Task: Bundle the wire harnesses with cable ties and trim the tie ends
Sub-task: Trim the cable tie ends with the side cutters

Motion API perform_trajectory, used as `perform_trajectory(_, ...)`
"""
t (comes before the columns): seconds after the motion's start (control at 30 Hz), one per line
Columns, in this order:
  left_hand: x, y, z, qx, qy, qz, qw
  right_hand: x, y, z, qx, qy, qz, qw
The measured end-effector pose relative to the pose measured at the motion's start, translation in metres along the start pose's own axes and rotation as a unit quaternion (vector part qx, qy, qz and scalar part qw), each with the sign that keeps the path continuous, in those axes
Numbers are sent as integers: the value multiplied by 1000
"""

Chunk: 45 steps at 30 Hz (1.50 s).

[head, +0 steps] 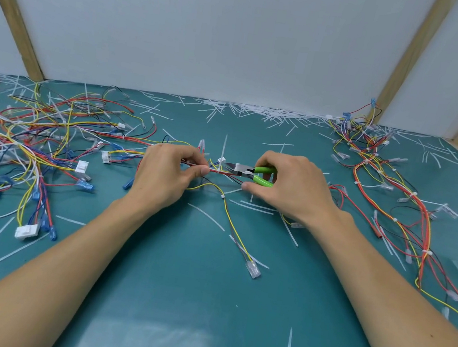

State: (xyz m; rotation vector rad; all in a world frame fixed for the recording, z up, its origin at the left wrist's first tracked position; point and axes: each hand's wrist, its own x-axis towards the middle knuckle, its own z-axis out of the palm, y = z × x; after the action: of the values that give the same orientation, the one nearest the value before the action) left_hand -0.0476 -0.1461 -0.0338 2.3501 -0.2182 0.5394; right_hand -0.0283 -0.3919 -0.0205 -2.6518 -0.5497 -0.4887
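The left hand [167, 175] pinches the wire harness [216, 171] at mid-counter [201, 304]; the right hand [285, 188] wraps its grip round green cutters [247, 171] beside the upright cable tie [222, 154]. Blades angled low could nick red insulation.

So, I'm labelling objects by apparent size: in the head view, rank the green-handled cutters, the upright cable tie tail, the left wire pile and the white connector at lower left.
1. Left wire pile
2. Green-handled cutters and upright cable tie tail: similar length, unsure
3. White connector
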Motion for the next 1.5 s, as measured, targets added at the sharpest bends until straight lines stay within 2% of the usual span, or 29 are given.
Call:
perform_trajectory(0.5,-2,6,0,-25,-3,20,999,0,-6,3,-5,-2,-22,1000)
perform_trajectory(0.87,-2,6,1,-24,-2,14,1000,0,-5,3,-4,45,-2,999)
perform_trajectory(1.13,-2,5,1,-27,8,24,999,0,-8,3,-49,-3,-11,999)
perform_trajectory(1.5,-2,4,1,-35,24,34,999,0,-9,4,-39,9,10,999)
